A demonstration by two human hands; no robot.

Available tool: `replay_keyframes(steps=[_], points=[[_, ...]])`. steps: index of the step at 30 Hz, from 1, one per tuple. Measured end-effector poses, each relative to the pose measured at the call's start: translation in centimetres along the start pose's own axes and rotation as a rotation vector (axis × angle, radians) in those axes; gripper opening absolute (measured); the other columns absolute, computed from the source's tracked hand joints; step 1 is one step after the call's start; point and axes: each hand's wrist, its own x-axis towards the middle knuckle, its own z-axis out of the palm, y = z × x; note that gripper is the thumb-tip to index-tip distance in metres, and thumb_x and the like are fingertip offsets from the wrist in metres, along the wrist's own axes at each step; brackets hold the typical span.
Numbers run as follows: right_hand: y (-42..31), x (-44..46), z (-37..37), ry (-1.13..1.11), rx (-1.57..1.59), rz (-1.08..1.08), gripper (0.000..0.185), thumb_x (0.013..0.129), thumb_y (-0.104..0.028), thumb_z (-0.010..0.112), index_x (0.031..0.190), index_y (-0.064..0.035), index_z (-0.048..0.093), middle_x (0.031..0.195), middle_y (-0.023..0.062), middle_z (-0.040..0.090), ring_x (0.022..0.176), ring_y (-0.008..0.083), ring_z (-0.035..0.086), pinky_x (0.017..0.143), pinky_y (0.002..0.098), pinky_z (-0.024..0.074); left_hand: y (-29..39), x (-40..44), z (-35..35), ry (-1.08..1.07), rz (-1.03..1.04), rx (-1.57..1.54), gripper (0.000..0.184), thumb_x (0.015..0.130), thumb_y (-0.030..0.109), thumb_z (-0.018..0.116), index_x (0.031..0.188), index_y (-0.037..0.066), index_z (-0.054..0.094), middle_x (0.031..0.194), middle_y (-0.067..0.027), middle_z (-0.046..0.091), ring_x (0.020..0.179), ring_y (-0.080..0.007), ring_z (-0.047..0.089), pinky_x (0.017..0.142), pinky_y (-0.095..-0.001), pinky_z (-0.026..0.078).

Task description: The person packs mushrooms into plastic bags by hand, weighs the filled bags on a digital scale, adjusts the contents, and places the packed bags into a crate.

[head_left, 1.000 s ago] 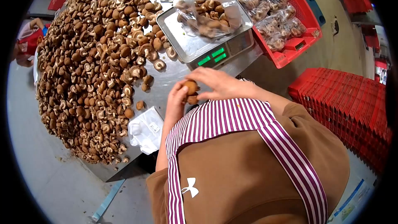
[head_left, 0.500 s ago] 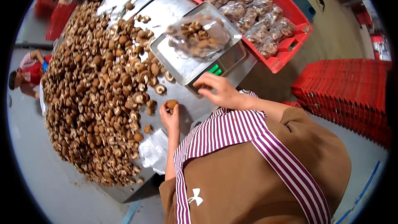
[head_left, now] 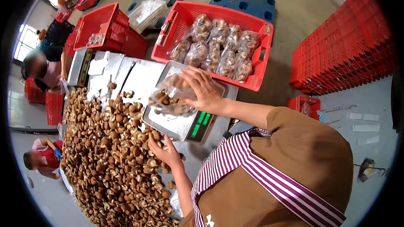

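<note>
A clear plastic bag of shiitake mushrooms [head_left: 166, 99] lies on the metal tray of a scale [head_left: 170, 122] with a lit green display. Over the bag's right side is my right hand [head_left: 205, 93], fingers stretched out and thumb apart, seemingly touching the plastic. My left hand [head_left: 169, 154] is at the edge of the loose mushroom pile [head_left: 113, 159], just in front of the scale. Its fingers are spread and no mushroom shows in it; what lies under the fingertips is partly hidden.
Beyond the scale stands a red crate [head_left: 263, 69] of bagged mushrooms. Stacked red crates [head_left: 341, 50] rise at right. Another scale [head_left: 80, 69] sits at the table's far left, near a person [head_left: 52, 69]; a second person [head_left: 44, 157] is at the left side. Blue pallets [head_left: 248, 1] lie behind.
The view has turned and shifted. My left hand no longer shows the mushroom it held and has moved to the pile by the scale. My right hand has gone from the scale's front to the bag.
</note>
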Motion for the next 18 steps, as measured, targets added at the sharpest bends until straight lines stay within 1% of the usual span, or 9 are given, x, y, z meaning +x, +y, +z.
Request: replay_keyframes(steps=[2, 3, 4, 7, 10, 12, 15, 17, 18], points=[[0.8, 1.0, -0.2, 0.052, 0.016, -0.009, 0.061, 0.073, -0.019, 0.076, 0.125, -0.0096, 0.047, 0.126, 0.0117, 0.049, 0.126, 0.0318, 0.043, 0.109, 0.0469, 0.0311, 2.4, 3.7, 1.5, -0.018, -0.039, -0.083, 0.057, 0.091, 0.029, 0.065, 0.138, 0.001, 0.046, 0.128, -0.0214, 0.051, 0.124, -0.0363, 0.047, 0.103, -0.0484, 0.038], [1.3, 1.5, -0.6, 0.048, 0.024, -0.023, 0.049, 0.073, -0.018, 0.074, 0.115, -0.0080, 0.051, 0.115, 0.0122, 0.052, 0.116, 0.0321, 0.048, 0.102, 0.0471, 0.0348, 1.4, 5.7, 2.8, -0.004, 0.080, 0.069, 0.059, 0.093, 0.035, 0.064, 0.137, 0.000, 0.047, 0.123, -0.0180, 0.052, 0.114, -0.0333, 0.051, 0.096, -0.0483, 0.042], [1.8, 2.0, -0.9, 0.046, 0.034, -0.035, 0.038, 0.073, -0.017, 0.072, 0.105, -0.0065, 0.054, 0.104, 0.0127, 0.055, 0.106, 0.0325, 0.052, 0.094, 0.0472, 0.0386, 2.8, 7.4, 3.2, -0.077, 0.023, 0.117, 0.070, 0.090, 0.049, 0.063, 0.137, -0.001, 0.047, 0.131, -0.0208, 0.051, 0.120, -0.0349, 0.050, 0.101, -0.0492, 0.039], [3.7, 2.7, -0.2, 0.030, 0.051, -0.018, 0.022, 0.074, -0.021, 0.066, 0.080, -0.0029, 0.056, 0.081, 0.0150, 0.056, 0.080, 0.0340, 0.055, 0.075, 0.0480, 0.0426, -0.3, 10.7, 8.3, 0.191, 0.272, 0.487, 0.062, 0.085, 0.055, 0.066, 0.111, -0.001, 0.062, 0.105, -0.0188, 0.059, 0.100, -0.0370, 0.056, 0.090, -0.0496, 0.042], [4.7, 3.3, -0.4, -0.080, 0.215, -0.006, 0.018, 0.080, -0.017, 0.060, 0.075, -0.0005, 0.056, 0.074, 0.0162, 0.055, 0.076, 0.0339, 0.057, 0.070, 0.0464, 0.0459, 2.8, 12.3, 8.5, -0.015, 0.202, 0.382, 0.022, 0.083, 0.027, 0.072, 0.086, 0.005, 0.068, 0.087, -0.0111, 0.059, 0.086, -0.0321, 0.055, 0.077, -0.0451, 0.042], [5.3, 3.7, 0.1, -0.111, 0.315, -0.047, 0.017, 0.085, -0.015, 0.056, 0.076, -0.0003, 0.054, 0.074, 0.0173, 0.054, 0.076, 0.0355, 0.056, 0.072, 0.0459, 0.0456, 3.1, 12.4, 8.5, 0.000, 0.276, 0.210, 0.014, 0.083, 0.016, 0.067, 0.084, 0.002, 0.064, 0.083, -0.0108, 0.056, 0.082, -0.0302, 0.053, 0.075, -0.0416, 0.042], [6.2, 4.5, 0.1, -0.227, 0.331, -0.043, 0.019, 0.089, -0.017, 0.055, 0.081, 0.0004, 0.058, 0.077, 0.0138, 0.058, 0.077, 0.0277, 0.059, 0.075, 0.0416, 0.0469, 5.5, 11.5, 7.4, -0.019, 0.046, -0.384, 0.007, 0.086, 0.005, 0.060, 0.080, 0.003, 0.057, 0.076, -0.0059, 0.053, 0.074, -0.0227, 0.052, 0.074, -0.0361, 0.042], [4.9, 5.6, -1.1, -0.405, 0.963, 0.314, 0.023, 0.095, -0.019, 0.051, 0.091, 0.0010, 0.062, 0.084, 0.0081, 0.064, 0.083, 0.0159, 0.060, 0.077, 0.0346, 0.0478, 8.2, 10.6, 5.2, -0.017, -0.098, -0.774, 0.009, 0.090, 0.004, 0.054, 0.082, 0.004, 0.057, 0.082, -0.0091, 0.065, 0.081, -0.0201, 0.065, 0.083, -0.0379, 0.050], [4.3, 6.3, -1.9, -0.411, 0.967, 0.310, 0.023, 0.095, -0.019, 0.051, 0.091, 0.0010, 0.062, 0.084, 0.0081, 0.064, 0.083, 0.0159, 0.060, 0.077, 0.0346, 0.0478, 9.5, 10.1, 4.1, 0.016, -0.123, -0.894, 0.009, 0.092, 0.011, 0.053, 0.088, 0.004, 0.056, 0.080, -0.0081, 0.065, 0.077, -0.0166, 0.065, 0.078, -0.0349, 0.052]])
